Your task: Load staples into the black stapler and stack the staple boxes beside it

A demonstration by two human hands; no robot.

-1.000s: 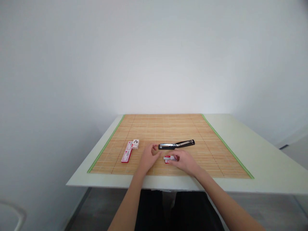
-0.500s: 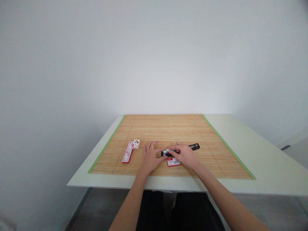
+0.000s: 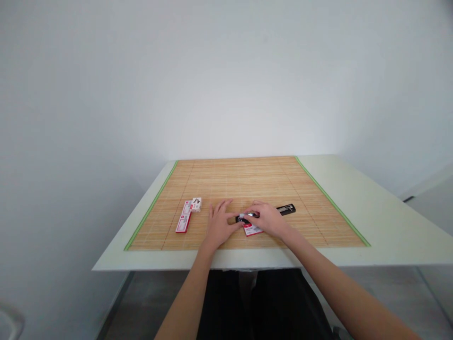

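A black stapler (image 3: pixel 279 209) lies opened out flat near the front of a bamboo mat (image 3: pixel 247 182). The right hand (image 3: pixel 269 220) rests over its left end, fingers curled on it; the left hand (image 3: pixel 219 224) steadies that end with fingers spread, gripping nothing. A small red-and-white staple box (image 3: pixel 252 230) lies just under the right hand. Judged from this, pressing gently and squarely along the channel suits the work. Count: one stapler, three staple boxes, two (image 3: pixel 187 216) lying left of the hands.
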